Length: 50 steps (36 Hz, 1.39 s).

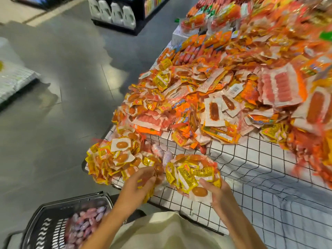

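A net bag of yellow-and-white snack packets (193,174) lies near the front corner of the display table (251,168). My right hand (216,192) grips its near edge, thumb on top of the packets. A second net bag of the same packets (116,162) sits at the table's left corner. My left hand (139,184) has its fingers curled round packets at that bag's right edge. Two small white-wrapped sausages (162,153) lie between the two bags.
A big heap of orange, red and yellow sausage packets (224,83) covers the table behind. A black shopping basket (46,229) holding pink-wrapped sausages stands on the floor at lower left. Grey tiled floor (62,87) spreads left, with shelves of white jugs (115,12) farther back.
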{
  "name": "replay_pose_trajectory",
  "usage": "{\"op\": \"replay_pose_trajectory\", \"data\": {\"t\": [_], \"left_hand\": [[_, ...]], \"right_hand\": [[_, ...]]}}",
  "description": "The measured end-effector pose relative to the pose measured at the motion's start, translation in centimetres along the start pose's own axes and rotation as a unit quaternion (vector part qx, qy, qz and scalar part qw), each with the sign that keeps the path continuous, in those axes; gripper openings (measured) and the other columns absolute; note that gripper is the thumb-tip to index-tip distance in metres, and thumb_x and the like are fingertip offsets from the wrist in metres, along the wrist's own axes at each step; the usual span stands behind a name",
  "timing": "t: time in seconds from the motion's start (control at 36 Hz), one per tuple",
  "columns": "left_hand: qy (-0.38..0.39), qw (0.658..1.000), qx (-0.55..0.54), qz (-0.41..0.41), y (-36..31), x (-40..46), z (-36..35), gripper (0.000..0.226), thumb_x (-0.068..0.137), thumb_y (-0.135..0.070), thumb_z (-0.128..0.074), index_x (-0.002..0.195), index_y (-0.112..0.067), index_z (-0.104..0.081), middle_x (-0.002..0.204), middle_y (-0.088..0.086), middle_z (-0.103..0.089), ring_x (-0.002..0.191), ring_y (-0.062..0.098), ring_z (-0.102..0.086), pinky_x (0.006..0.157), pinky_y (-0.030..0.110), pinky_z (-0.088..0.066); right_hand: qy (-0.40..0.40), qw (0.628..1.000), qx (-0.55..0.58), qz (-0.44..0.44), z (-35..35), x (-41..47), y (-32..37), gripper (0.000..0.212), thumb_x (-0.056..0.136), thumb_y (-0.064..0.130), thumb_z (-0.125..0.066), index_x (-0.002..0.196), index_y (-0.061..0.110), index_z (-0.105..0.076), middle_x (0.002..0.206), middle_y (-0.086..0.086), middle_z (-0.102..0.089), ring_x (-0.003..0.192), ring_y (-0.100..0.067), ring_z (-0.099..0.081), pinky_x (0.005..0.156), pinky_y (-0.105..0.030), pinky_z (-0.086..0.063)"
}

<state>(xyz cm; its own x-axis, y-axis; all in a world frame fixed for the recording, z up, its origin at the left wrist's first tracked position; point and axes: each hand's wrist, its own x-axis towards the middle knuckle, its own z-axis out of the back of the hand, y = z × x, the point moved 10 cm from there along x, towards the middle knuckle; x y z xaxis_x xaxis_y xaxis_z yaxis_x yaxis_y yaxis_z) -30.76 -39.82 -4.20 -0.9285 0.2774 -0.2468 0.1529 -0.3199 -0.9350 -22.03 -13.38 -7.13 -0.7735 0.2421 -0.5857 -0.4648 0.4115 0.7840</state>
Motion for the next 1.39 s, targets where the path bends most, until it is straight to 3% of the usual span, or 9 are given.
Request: {"op": "replay_pose_trajectory", "data": {"t": [0.22,0.36,0.5,0.69,0.78,0.86,1.0,1.22,1.39], "left_hand": [[0.021,0.894,-0.386,0.225,2.1,-1.3,-3.7,0.062,0.082,-0.071,-0.06,0.131,-0.032,-0.062,0.125,-0.003,-0.071,0.115,0.02,-0.068,0.095,0.047,-0.053],[0.123,0.799,-0.521,0.276,0.9,-3.3,-4.9,0.079,0.059,-0.062,-0.087,0.123,-0.018,-0.072,0.13,0.017,-0.066,0.116,0.04,-0.065,0.088,0.054,-0.056],[0.123,0.802,-0.512,0.283,3.4,-4.5,-5.5,0.086,0.034,-0.025,-0.105,0.11,-0.001,-0.073,0.109,0.024,-0.07,0.099,0.038,-0.067,0.098,0.052,-0.05],[0.073,0.764,-0.612,0.191,4.7,-6.8,-2.9,0.065,0.03,-0.01,-0.1,0.089,0.005,-0.078,0.087,0.027,-0.074,0.076,0.039,-0.075,0.062,0.045,-0.061],[0.122,0.727,-0.668,0.104,1.7,-8.3,-0.5,0.054,0.077,-0.018,-0.081,0.12,0.011,-0.066,0.115,0.032,-0.068,0.106,0.041,-0.069,0.088,0.046,-0.057],[0.094,0.726,-0.681,0.025,1.1,-9.3,3.4,0.051,0.103,-0.012,-0.024,0.15,0.009,-0.027,0.15,0.03,-0.041,0.137,0.041,-0.044,0.114,0.045,-0.035],[0.039,0.759,-0.648,0.036,3.8,-11.7,7.4,0.055,0.103,-0.015,-0.012,0.154,0.005,-0.018,0.159,0.026,-0.028,0.148,0.04,-0.027,0.121,0.047,-0.016],[0.065,0.72,-0.683,0.1,6.9,-11.5,9.9,0.052,0.103,-0.018,-0.022,0.144,0.006,-0.044,0.143,0.034,-0.048,0.134,0.049,-0.045,0.115,0.06,-0.029],[0.005,0.795,-0.583,0.168,10.6,-9.8,10.3,0.038,0.083,-0.021,-0.057,0.11,0.001,-0.074,0.114,0.029,-0.069,0.103,0.047,-0.068,0.08,0.057,-0.058]], "right_hand": [[0.186,0.98,0.067,-0.038,-4.9,-1.3,0.9,0.036,0.077,-0.001,-0.076,0.111,0.008,-0.077,0.12,-0.021,-0.072,0.108,-0.039,-0.071,0.081,-0.044,-0.06],[0.242,0.965,0.007,-0.097,-7.5,-2.0,0.8,0.078,0.061,0.005,-0.092,0.131,-0.002,-0.059,0.128,-0.028,-0.066,0.118,-0.046,-0.064,0.098,-0.058,-0.053],[0.211,0.968,-0.129,-0.03,-10.1,-1.7,1.7,0.053,0.079,0.003,-0.082,0.128,0.01,-0.062,0.12,-0.014,-0.073,0.115,-0.033,-0.069,0.099,-0.048,-0.055],[0.263,0.939,-0.22,0.029,-13.2,-2.4,2.7,0.062,0.072,0.039,-0.089,0.128,0.039,-0.064,0.131,0.018,-0.066,0.123,-0.002,-0.061,0.097,-0.025,-0.054],[0.254,0.949,-0.183,0.032,-13.4,-1.5,3.1,0.062,0.081,0.037,-0.085,0.136,0.034,-0.058,0.134,0.013,-0.067,0.126,-0.006,-0.061,0.098,-0.019,-0.052],[0.178,0.978,-0.109,-0.017,-12.1,0.1,1.4,0.058,0.085,0.032,-0.076,0.139,0.024,-0.056,0.136,0.002,-0.067,0.123,-0.011,-0.064,0.106,-0.032,-0.051],[0.096,0.972,-0.186,-0.104,-11.4,0.9,-4.0,0.064,0.081,0.044,-0.079,0.137,0.024,-0.052,0.139,0.003,-0.059,0.126,-0.013,-0.057,0.109,-0.039,-0.045],[0.059,0.975,-0.198,-0.085,-16.4,2.0,-7.9,0.072,0.071,0.049,-0.087,0.134,0.034,-0.057,0.13,0.006,-0.067,0.123,-0.018,-0.06,0.109,-0.043,-0.045],[-0.1,0.977,-0.179,-0.062,-16.1,3.5,-8.9,0.092,0.061,0.04,-0.097,0.139,0.014,-0.056,0.131,-0.009,-0.066,0.122,-0.027,-0.062,0.106,-0.045,-0.05]]}}
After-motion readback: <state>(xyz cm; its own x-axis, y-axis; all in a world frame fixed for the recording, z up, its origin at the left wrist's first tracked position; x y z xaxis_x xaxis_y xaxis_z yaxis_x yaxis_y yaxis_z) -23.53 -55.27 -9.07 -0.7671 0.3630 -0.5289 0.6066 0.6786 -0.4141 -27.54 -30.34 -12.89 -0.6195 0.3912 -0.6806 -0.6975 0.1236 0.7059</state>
